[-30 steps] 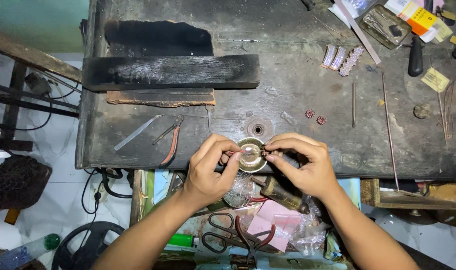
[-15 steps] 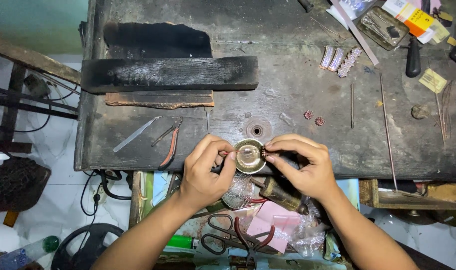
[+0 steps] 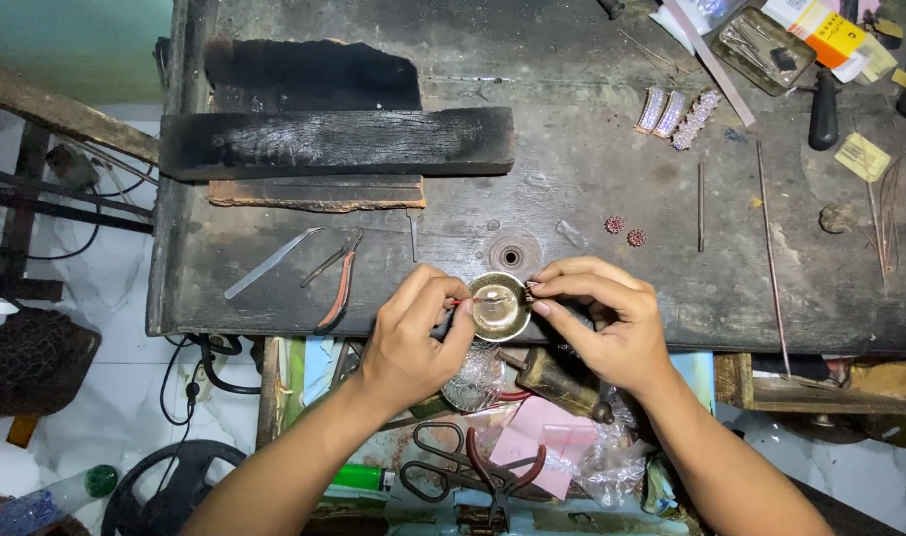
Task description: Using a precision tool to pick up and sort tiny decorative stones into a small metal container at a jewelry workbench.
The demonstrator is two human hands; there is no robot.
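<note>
Brass dish (image 3: 500, 308), small, round and shallow, sits at the lower centre of the frame, on the near edge of the dark workbench (image 3: 592, 179), directly between the two hands. Left hand (image 3: 413, 333) comes in from the lower left and pinches a thin red-handled tool (image 3: 470, 300), whose long axis runs nearly level, left to right, with its tip over the dish's left half. Right hand (image 3: 602, 318) comes in from the lower right; its thumb and forefinger are closed at the dish's right rim, either on the rim or on something too small to make out. Both hands lie equally close, one on each side.

Outward, just above the dish, a round socket (image 3: 512, 257) is set in the bench. To the left lie red-handled pliers (image 3: 336, 280) and a flat metal strip (image 3: 271, 262); above them, a charred wooden block (image 3: 339, 141). To the right are two small red beads (image 3: 626, 231). Below the bench edge, scissors (image 3: 463, 471) rest among plastic bags.
</note>
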